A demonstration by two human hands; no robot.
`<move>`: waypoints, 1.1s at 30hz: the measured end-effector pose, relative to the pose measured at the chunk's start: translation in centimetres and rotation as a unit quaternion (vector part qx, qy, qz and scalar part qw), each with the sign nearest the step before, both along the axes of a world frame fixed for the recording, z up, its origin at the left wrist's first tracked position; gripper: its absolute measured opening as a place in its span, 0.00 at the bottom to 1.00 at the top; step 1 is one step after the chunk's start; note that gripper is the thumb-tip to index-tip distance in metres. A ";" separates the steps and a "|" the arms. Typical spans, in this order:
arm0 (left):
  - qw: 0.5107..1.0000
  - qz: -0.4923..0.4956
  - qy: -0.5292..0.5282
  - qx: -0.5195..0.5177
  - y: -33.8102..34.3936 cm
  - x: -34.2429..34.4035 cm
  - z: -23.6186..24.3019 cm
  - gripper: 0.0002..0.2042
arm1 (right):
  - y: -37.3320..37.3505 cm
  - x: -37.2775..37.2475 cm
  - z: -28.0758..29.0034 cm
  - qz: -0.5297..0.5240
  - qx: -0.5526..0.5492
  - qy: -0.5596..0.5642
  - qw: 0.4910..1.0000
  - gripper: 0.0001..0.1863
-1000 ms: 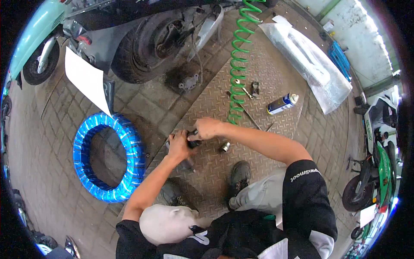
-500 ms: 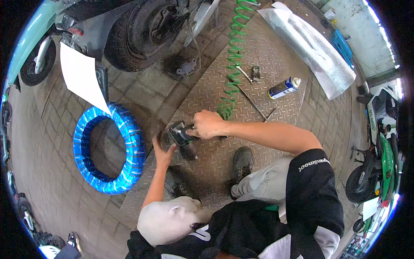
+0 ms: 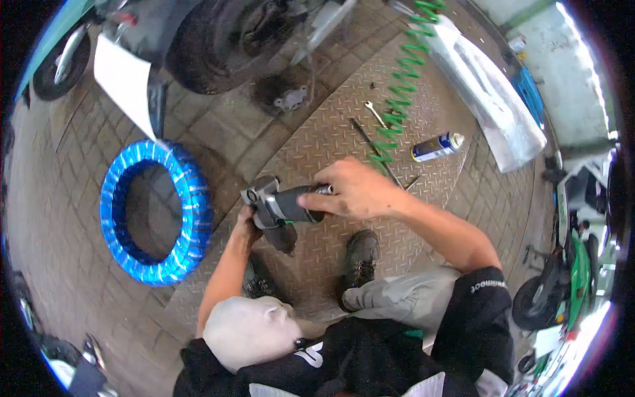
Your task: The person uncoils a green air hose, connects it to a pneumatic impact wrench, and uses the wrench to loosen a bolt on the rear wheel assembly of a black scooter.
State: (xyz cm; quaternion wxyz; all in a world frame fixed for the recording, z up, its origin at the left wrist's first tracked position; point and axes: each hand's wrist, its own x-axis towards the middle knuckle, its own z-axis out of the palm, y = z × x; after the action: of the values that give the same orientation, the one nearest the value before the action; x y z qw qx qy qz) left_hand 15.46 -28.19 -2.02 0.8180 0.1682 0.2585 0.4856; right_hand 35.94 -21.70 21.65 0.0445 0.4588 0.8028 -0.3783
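Observation:
Over the diamond-pattern metal plate (image 3: pixel 317 142), both my hands hold a grey and black air impact wrench (image 3: pixel 289 205). My right hand (image 3: pixel 362 190) is closed round the end of its black handle, near a small metal fitting. At the silver housing, my left hand (image 3: pixel 245 226) grips from the left side, some of its fingers hidden underneath. The tool's dark nose points down toward my boots. A green coiled air hose (image 3: pixel 401 89) runs down behind my right hand; whether it joins the handle cannot be seen.
Beyond my hands lie a spanner (image 3: pixel 374 114), a dark metal bar (image 3: pixel 372 147) and a blue spray can (image 3: pixel 436 147). A blue-wrapped tyre (image 3: pixel 198 212) stands left, touching a white sheet (image 3: pixel 124 83). Ahead is a motorcycle wheel (image 3: pixel 205 49); silver wrap (image 3: pixel 489 92) lies right.
My left hand has gone from spread fingers beside the impact wrench to gripping its housing. The tool has turned and risen closer to view. The hose has swung right.

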 end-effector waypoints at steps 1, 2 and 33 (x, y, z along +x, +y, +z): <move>1.000 0.018 0.007 -0.004 0.0 -0.1 0.5 0.40 | 0.6 0.9 -0.6 0.020 0.000 0.039 0.999 0.29; 0.999 0.037 0.006 0.001 -0.4 -0.7 0.7 0.38 | 1.1 1.3 -1.1 0.044 -0.002 0.074 0.996 0.32; 0.966 0.218 0.107 0.083 -5.0 -7.8 6.1 0.35 | -0.3 -0.3 -0.8 0.146 0.272 0.046 0.950 0.17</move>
State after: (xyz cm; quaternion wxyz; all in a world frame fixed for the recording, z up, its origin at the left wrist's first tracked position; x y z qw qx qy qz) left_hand 7.68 -33.15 4.07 0.6428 0.2262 0.3341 0.6512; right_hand 35.66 -21.97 20.84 -0.0645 0.3134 0.9346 -0.1556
